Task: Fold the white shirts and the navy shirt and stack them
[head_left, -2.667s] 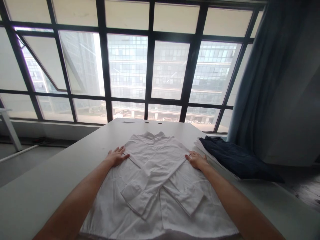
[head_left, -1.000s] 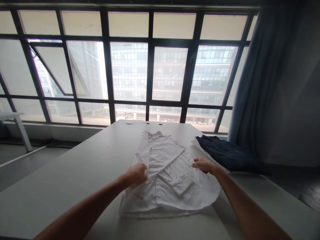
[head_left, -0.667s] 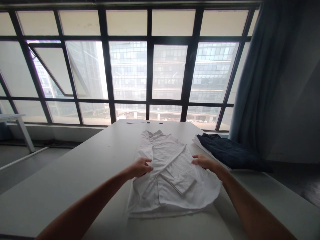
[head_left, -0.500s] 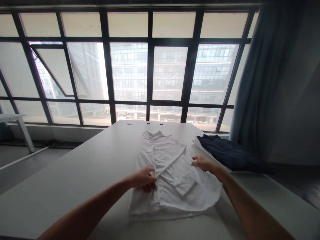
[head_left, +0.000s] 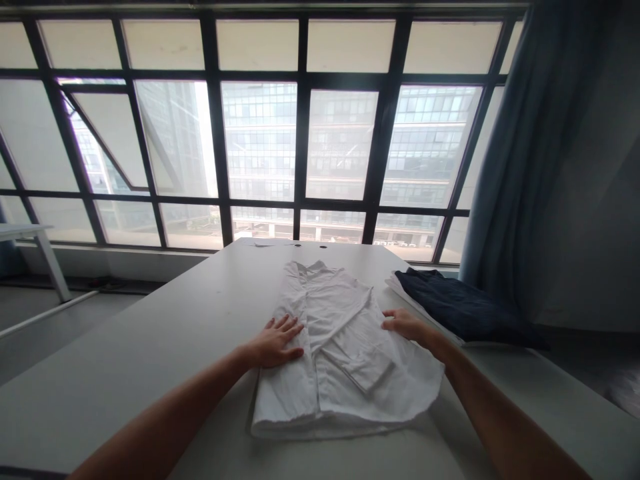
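Observation:
A white shirt (head_left: 345, 360) lies on the white table (head_left: 200, 320), its collar toward the window and one sleeve folded diagonally across its front. My left hand (head_left: 275, 343) rests flat on the shirt's left side, fingers spread. At the shirt's right edge, my right hand (head_left: 406, 325) has its thumb and fingers pinched together on the fabric.
Dark folded clothing (head_left: 460, 308) lies on a lighter cloth at the table's right side. Some paper (head_left: 267, 243) is at the far end, near two dark round holes. Another white table (head_left: 23, 231) stands at the far left. A blue curtain (head_left: 515, 173) hangs at the right.
My left hand has let go of the front edge near the shirt's middle, moved left and opened flat on the fabric. The right hand has hardly moved.

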A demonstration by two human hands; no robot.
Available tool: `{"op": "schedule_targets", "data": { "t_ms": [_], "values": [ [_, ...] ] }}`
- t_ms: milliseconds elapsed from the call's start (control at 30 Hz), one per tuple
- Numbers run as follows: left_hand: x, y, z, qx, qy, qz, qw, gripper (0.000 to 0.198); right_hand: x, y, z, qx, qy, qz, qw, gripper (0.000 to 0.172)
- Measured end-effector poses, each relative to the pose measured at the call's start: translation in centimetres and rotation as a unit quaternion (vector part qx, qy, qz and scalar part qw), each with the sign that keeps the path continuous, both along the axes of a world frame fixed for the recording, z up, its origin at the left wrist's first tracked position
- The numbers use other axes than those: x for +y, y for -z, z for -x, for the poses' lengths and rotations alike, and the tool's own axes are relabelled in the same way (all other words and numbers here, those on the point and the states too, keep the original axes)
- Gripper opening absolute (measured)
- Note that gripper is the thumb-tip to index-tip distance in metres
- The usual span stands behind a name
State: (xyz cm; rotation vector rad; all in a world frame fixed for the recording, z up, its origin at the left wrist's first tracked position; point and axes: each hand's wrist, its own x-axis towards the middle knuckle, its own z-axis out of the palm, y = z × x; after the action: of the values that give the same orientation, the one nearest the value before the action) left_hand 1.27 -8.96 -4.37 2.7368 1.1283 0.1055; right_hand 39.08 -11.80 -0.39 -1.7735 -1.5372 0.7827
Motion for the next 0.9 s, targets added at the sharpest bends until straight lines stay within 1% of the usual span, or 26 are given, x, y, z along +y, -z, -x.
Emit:
{"op": "schedule_targets", "data": {
  "t_ms": [100, 200, 333, 400, 500, 600, 667, 733, 833, 900],
  "values": [
    [-0.1, -0.1, 0.0, 0.000, 0.006, 0.002, 1.000, 0.083, -0.1, -0.6, 1.6, 0.057, -0.023, -0.010, 0.998, 0.032],
    [-0.3, -0.4, -0.2, 0.001, 0.006, 0.005, 1.000, 0.083, -0.4, -0.8, 4.6, 0.099, -0.057, -0.029, 0.993, 0.044],
    [-0.7, -0.5, -0.4, -0.007, 0.003, 0.011, 1.000, 0.084, -0.9, 0.0, 9.4, 0.087, -0.114, -0.019, 0.990, 0.064],
    [-0.9, -0.5, -0.4, -0.011, 0.002, 0.014, 1.000, 0.084, -1.2, 0.6, 11.2, 0.070, -0.144, -0.011, 0.987, 0.069],
    [-1.1, -0.5, -0.5, -0.015, 0.001, 0.012, 1.000, 0.083, -1.4, 1.4, 12.7, 0.049, -0.171, -0.011, 0.984, 0.069],
    [-1.3, -0.5, -0.5, -0.015, 0.000, 0.012, 1.000, 0.084, -1.6, 1.7, 13.2, 0.024, -0.170, -0.024, 0.985, 0.072],
    [-1.4, -0.5, -0.6, -0.016, 0.002, 0.013, 1.000, 0.085, -1.8, 1.7, 13.3, 0.010, -0.182, -0.025, 0.983, 0.072],
    [-1.5, -0.4, -0.6, -0.020, 0.003, 0.012, 1.000, 0.083, -2.0, 1.6, 13.4, -0.005, -0.218, -0.015, 0.976, 0.066],
    [-1.7, -0.5, -0.7, -0.022, 0.001, 0.011, 1.000, 0.081, -2.2, 1.7, 13.6, -0.031, -0.283, -0.004, 0.959, 0.049],
    [-1.8, -0.6, -0.7, -0.020, 0.000, 0.011, 1.000, 0.079, -2.3, 1.8, 13.6, -0.045, -0.296, -0.019, 0.954, 0.043]
  ]
}}
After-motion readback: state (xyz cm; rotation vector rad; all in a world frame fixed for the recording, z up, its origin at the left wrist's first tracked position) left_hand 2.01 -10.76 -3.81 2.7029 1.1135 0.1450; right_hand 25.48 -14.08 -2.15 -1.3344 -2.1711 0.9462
